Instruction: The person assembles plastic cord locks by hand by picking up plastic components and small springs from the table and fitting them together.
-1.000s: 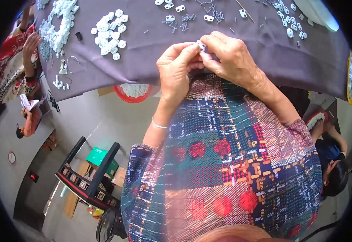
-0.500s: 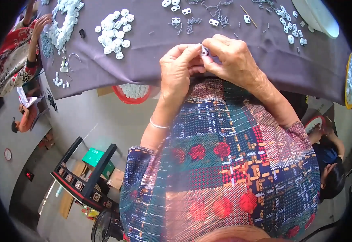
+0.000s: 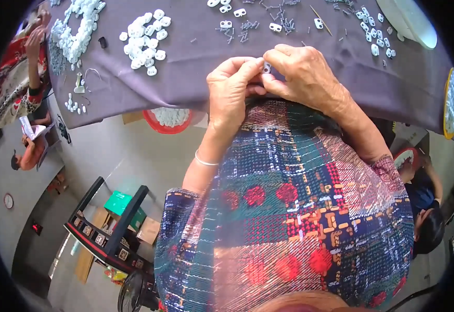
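Close to the table's near edge, a small white plastic cord lock (image 3: 267, 68) with dark holes is pinched between my fingertips. My left hand (image 3: 230, 86) grips its left side with thumb and forefinger, the other fingers curled. From the right, my right hand (image 3: 307, 75) closes thumb and forefinger on the same piece. Fingers cover part of it, and I cannot tell whether a spring is inside. Beyond my hands lie loose metal springs (image 3: 286, 25) and a few white two-holed pieces (image 3: 275, 27). A thin wooden stick (image 3: 321, 21) rests beside another such piece (image 3: 318, 23).
A heap of white pieces (image 3: 146, 44) sits left of my hands, with a larger pile (image 3: 78, 39) farther left. Small white parts (image 3: 375, 34) and a white bowl (image 3: 411, 26) are at right. A red-rimmed basin (image 3: 167, 129) is below the table edge. Another person (image 3: 24, 78) works at far left.
The cord lock has turned slightly and shifted a little to the right between my fingertips. Both hands keep nearly the same place and grip.
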`<state>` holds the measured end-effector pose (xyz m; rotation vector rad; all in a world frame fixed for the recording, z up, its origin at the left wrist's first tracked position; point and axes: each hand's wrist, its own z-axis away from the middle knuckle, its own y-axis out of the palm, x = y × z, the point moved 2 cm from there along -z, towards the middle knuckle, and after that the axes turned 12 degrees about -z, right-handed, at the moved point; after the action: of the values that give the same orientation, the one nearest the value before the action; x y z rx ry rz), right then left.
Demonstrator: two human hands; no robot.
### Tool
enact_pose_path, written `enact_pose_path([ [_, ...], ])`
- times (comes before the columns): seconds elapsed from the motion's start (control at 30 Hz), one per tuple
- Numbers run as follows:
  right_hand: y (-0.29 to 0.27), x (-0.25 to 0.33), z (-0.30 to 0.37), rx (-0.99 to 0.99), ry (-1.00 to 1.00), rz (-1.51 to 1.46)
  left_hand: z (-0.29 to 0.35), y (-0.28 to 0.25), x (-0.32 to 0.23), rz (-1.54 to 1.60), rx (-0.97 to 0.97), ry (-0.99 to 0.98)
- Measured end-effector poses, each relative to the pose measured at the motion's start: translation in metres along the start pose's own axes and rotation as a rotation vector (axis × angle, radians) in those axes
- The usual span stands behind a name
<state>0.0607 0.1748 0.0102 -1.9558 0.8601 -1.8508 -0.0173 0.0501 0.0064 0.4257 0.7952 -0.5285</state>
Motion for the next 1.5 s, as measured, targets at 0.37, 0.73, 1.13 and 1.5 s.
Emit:
enact_pose_path([
  [0.37,0.003,-0.005,0.001,-0.071,-0.036,-0.061,0.002,-0.007,0.006,-0.084,0.070,0.039],
  [0.73,0.010,-0.007,0.005,-0.061,-0.068,-0.092,0.003,-0.004,0.014,-0.116,0.011,0.100],
  [1.13,0.011,-0.007,0.003,-0.056,-0.145,-0.066,0.004,-0.005,0.015,-0.160,-0.046,0.157],
  [1.5,0.016,-0.008,0.003,-0.070,-0.184,-0.050,0.005,-0.004,0.018,-0.151,-0.090,0.195],
])
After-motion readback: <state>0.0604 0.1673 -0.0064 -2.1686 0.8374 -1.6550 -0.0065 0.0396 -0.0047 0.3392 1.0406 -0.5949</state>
